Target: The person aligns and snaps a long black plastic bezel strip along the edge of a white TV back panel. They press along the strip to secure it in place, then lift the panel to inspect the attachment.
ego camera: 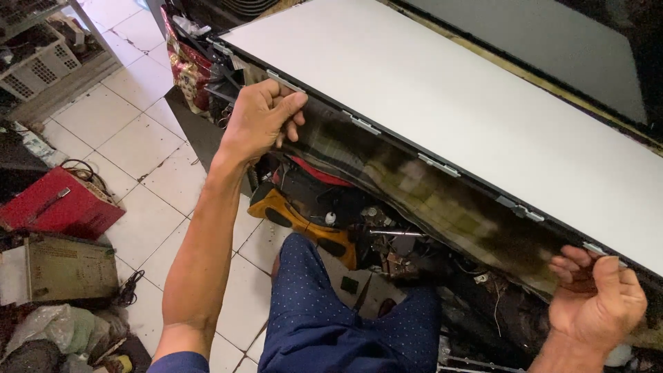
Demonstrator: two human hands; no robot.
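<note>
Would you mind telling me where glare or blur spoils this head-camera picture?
Head view: the white panel is evenly bright, without harsh glare; the glossy dark sheet beneath its edge shows smeared reflections; the left hand and right hand look sharp; the clutter below lies in shadow.

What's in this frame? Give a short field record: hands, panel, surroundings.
left hand: grips near edge of the white panel, fingers curled over the rim
right hand: grips the same edge further along, fingers over the rim
dark sheet: glossy, reflective, hangs at the panel's near edge between the hands
clips: small metal tabs spaced along the edge
yellow tool: on the floor under the panel
red case: on the floor, far left
floor: white tiles
</note>
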